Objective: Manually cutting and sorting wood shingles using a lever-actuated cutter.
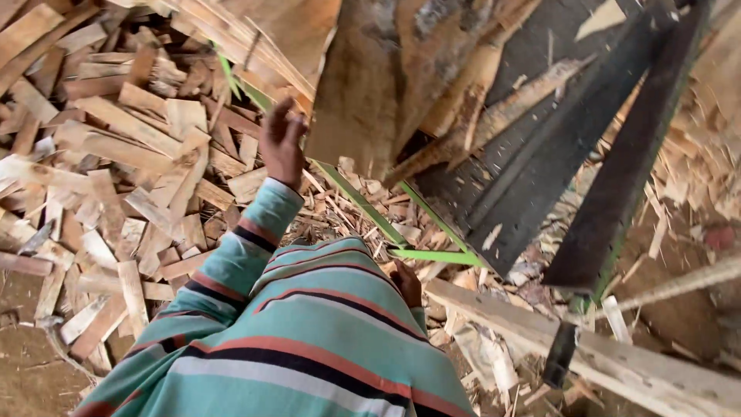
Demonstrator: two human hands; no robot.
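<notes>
Wood scraps [116,154] lie heaped across the floor under my left hand [281,143], which is raised with fingers [285,116] loosely spread, just beside the edge of a big rough plank [363,85], holding nothing. My right hand [407,283] peeks past my striped sleeve [324,324], near a green strap [432,255]; I cannot tell how its fingers sit.

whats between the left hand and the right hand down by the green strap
In the head view, the person's own striped sleeve and a stretch of littered wood splinters lie between the raised left hand and the right hand, which sits beside the green strap.
</notes>
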